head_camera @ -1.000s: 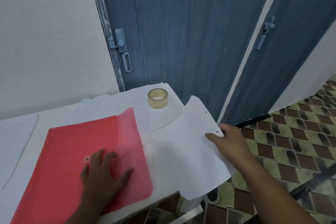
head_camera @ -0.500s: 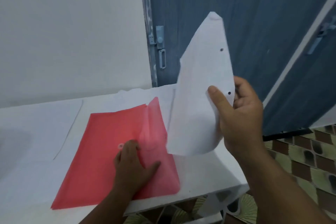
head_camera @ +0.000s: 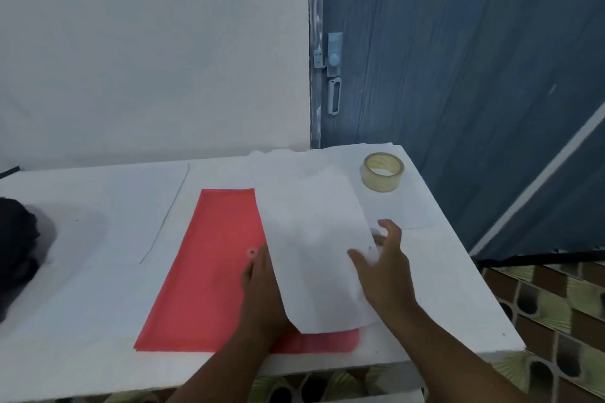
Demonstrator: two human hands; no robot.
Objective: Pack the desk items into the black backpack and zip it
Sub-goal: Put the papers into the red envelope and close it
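Trick here, I'd say, is to slide the white sheet [head_camera: 314,249] in flat while the folder mouth is held open, so no corner catches. The right hand [head_camera: 384,263] pinches the sheet's near edge, fingers loosely curled. The left hand [head_camera: 262,291] rests just beside it on the red folder [head_camera: 203,271]; can't tell if it's gripping. The tape roll [head_camera: 382,171] sits beyond the right hand; a dark shape that may be the backpack [head_camera: 14,249] is far off left.

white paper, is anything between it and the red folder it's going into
Nothing visible separates them: the white paper, held by the right hand, already overlaps the red folder. The left hand rests at the folder's opening, partly under the sheet.
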